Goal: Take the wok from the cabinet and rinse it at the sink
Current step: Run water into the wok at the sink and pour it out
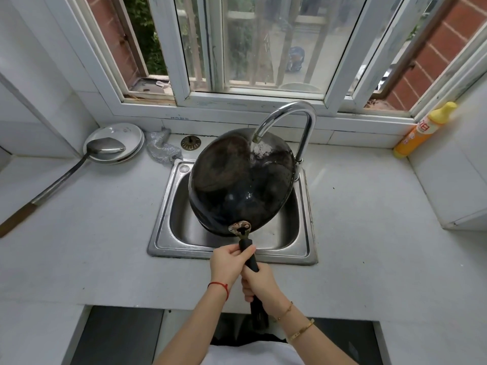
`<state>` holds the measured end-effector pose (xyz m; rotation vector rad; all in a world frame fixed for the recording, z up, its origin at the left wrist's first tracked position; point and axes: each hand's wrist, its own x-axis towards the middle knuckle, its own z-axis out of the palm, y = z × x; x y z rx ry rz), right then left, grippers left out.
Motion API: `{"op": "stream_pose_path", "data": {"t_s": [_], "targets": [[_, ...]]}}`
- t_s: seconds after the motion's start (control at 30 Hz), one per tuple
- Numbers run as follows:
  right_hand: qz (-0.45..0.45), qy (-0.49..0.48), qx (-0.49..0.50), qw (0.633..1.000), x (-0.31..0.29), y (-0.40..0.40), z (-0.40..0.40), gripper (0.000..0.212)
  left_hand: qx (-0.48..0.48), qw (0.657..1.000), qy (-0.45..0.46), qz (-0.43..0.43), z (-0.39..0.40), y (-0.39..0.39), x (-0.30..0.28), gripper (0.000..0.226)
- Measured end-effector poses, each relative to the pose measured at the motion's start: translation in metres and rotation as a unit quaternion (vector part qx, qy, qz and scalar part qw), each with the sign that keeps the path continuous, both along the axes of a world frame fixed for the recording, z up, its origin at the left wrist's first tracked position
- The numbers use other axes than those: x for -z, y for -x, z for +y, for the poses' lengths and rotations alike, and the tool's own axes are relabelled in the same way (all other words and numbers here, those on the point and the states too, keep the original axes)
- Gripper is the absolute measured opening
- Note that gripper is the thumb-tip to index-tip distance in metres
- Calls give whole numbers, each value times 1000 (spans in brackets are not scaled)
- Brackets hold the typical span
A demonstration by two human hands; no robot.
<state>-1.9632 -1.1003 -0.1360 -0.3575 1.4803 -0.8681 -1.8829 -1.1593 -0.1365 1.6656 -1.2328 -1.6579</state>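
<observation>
I hold the wok (241, 180) over the sink (168, 206), w/ both hands on its long black handle (250, 256). The wok is straight ahead of my hands, away from me, and the handle runs back toward my tummy. So the long line goes from me to the tap (287, 114).

My left hand (228, 263) is nearer the bowl. Its fingers are wrapped tight on the handle just below the metal bit where the handle joins. My right hand (261, 281) is lower down, closer to me, and its fingers are shut tight on the handle too. Both arms come up from the bottom and meet at the middle, wrists a bit bent.

The wok is tipped up, w/ its round dark back facing me. The far rim is under the tap spout, and I think water runs on it there, bc I see a shiny white patch. I can't see the inside of the wok.

I think I'm in the middle of the rinse. Next I'd prob. turn the handle so water gets to other parts. It's heavy out front, so it could dip into the sink if I let go w/ one hand.

A big ladle (105, 148) rests on plates at the left of the desk (369, 233), well away. A yellow bottle (421, 130) stands far right.
</observation>
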Motion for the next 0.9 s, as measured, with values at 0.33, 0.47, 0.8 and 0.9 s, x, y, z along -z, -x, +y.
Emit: {"op": "stream_pose_path", "data": {"t_s": [0.33, 0.47, 0.8, 0.9], "targets": [[-19, 23, 8, 1000, -7, -3, -17, 25, -2, 1000, 7, -9, -18, 1, -5, 25], [-18, 29, 11, 999, -8, -6, -22, 25, -5, 1000, 7, -11, -23, -2, -5, 22], [-12, 19, -1, 1000, -7, -12, -23, 27, -38, 999, -16, 19, -20, -11, -4, 27], [-13, 11, 0, 1000, -5, -14, -17, 28, -35, 999, -12, 10, -13, -13, -3, 27]]}}
